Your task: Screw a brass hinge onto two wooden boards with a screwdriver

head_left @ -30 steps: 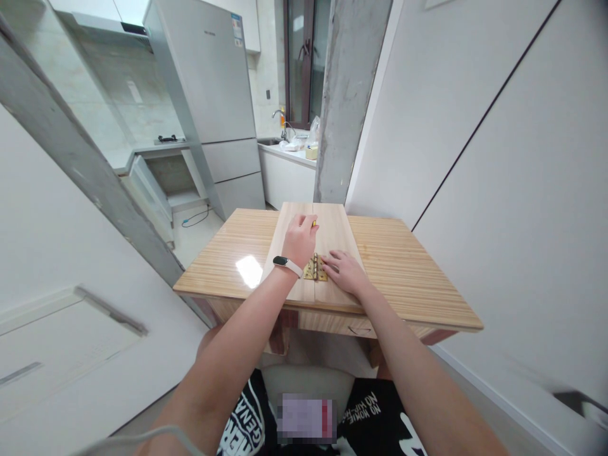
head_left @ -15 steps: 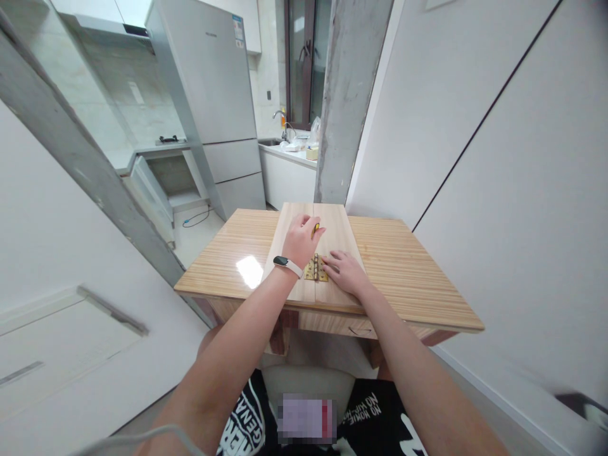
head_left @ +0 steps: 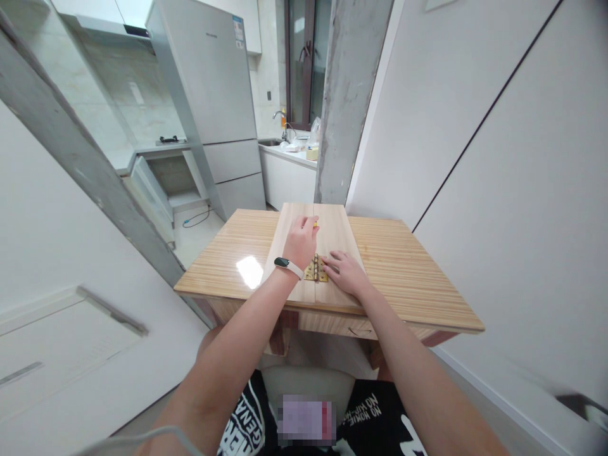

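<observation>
Grips a yellow-tipped tool (head_left: pixel 315 223) in the left hand (head_left: pixel 300 239), fingers curled shut around it, over the seam of two pale boards (head_left: pixel 335 234) on the counter (head_left: pixel 403 266). Rests the right hand (head_left: pixel 346 272) flat, fingers stretched out, touching the brass hinge (head_left: pixel 315 270) across that seam.

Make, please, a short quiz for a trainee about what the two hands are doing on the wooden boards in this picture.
1. Multiple choice: the brass hinge lies A) across the seam between the two boards; B) in the kitchen sink; C) on the floor.
2. True or false: the right hand rests flat on a board, fingertips at the hinge's edge.
3. Fill in: the left hand, which wears a dark wristband, is closed on a small object whose colour is ___.
Key: 1 A; 2 true; 3 yellow.
</observation>
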Demonstrator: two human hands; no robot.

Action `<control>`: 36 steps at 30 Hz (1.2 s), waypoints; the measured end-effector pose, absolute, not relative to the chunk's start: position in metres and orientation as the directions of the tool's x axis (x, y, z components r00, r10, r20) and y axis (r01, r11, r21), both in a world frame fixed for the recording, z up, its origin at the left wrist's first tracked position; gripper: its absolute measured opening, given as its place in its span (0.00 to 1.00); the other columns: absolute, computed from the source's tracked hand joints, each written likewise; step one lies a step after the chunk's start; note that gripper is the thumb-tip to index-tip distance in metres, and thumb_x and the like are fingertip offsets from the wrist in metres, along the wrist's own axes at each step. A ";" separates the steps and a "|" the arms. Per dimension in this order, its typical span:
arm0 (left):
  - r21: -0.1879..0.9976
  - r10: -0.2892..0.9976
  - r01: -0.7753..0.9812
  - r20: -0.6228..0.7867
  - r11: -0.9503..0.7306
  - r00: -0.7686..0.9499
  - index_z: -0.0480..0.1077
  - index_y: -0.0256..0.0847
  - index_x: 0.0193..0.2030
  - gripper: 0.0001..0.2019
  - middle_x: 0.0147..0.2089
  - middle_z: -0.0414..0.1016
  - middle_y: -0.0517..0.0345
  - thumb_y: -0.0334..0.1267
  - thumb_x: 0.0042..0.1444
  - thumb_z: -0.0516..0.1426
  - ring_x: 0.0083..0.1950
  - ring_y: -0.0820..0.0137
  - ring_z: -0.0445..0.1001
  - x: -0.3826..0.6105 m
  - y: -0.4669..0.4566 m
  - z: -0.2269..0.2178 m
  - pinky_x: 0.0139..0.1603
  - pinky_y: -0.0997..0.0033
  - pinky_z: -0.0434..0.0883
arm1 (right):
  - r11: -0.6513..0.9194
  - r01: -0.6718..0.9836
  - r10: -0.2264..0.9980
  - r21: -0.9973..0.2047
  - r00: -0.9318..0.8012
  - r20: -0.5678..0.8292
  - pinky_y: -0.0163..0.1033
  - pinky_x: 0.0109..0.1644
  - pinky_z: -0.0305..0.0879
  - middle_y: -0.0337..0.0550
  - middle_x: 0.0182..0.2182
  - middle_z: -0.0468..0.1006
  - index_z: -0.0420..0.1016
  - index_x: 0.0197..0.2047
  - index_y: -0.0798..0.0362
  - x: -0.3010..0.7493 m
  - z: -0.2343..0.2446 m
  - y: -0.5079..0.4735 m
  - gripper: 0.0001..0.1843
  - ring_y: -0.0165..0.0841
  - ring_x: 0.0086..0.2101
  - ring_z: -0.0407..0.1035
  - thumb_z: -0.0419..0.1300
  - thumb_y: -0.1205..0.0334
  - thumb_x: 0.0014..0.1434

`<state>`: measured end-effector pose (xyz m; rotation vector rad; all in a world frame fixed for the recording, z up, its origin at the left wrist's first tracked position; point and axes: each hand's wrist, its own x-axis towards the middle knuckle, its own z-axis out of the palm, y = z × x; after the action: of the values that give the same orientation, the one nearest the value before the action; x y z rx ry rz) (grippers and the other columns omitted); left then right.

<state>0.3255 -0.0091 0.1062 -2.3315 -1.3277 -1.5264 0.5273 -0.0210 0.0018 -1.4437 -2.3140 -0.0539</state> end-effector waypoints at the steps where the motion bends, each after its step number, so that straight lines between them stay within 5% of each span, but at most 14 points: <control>1: 0.385 0.622 0.669 0.769 -0.635 0.147 0.72 0.40 0.58 0.13 0.50 0.74 0.47 0.31 0.70 0.54 0.52 0.62 0.74 0.325 -0.009 0.107 0.58 0.59 0.73 | 0.462 0.868 0.852 -0.181 -0.379 0.361 0.51 0.67 0.58 0.50 0.62 0.73 0.77 0.64 0.42 0.527 0.002 -0.021 0.23 0.43 0.60 0.65 0.52 0.47 0.73; 10: 0.377 0.613 0.680 0.778 -0.629 0.137 0.76 0.43 0.52 0.09 0.50 0.70 0.49 0.38 0.66 0.62 0.51 0.63 0.73 0.326 -0.007 0.109 0.57 0.60 0.73 | 0.458 0.869 0.855 -0.186 -0.374 0.359 0.50 0.67 0.58 0.50 0.62 0.73 0.77 0.63 0.42 0.527 0.004 -0.022 0.23 0.43 0.60 0.65 0.52 0.46 0.73; 26: 0.390 0.635 0.693 0.761 -0.607 0.129 0.71 0.41 0.60 0.15 0.50 0.72 0.49 0.29 0.69 0.55 0.50 0.63 0.74 0.326 -0.009 0.106 0.55 0.61 0.73 | 0.465 0.867 0.851 -0.182 -0.381 0.361 0.50 0.67 0.59 0.50 0.62 0.73 0.77 0.64 0.41 0.528 0.001 -0.020 0.23 0.43 0.60 0.65 0.53 0.47 0.73; 36: 0.361 0.637 0.707 0.753 -0.609 0.164 0.75 0.44 0.52 0.08 0.45 0.71 0.52 0.37 0.67 0.61 0.48 0.63 0.73 0.325 -0.011 0.112 0.53 0.62 0.72 | 0.472 0.864 0.841 -0.174 -0.382 0.383 0.50 0.66 0.60 0.50 0.61 0.74 0.78 0.63 0.42 0.528 0.001 -0.021 0.22 0.43 0.60 0.66 0.53 0.47 0.73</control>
<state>0.3250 -0.0114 0.1125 -2.3387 -1.3534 -1.4524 0.5279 -0.0210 0.0011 -1.4243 -2.3051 -0.0752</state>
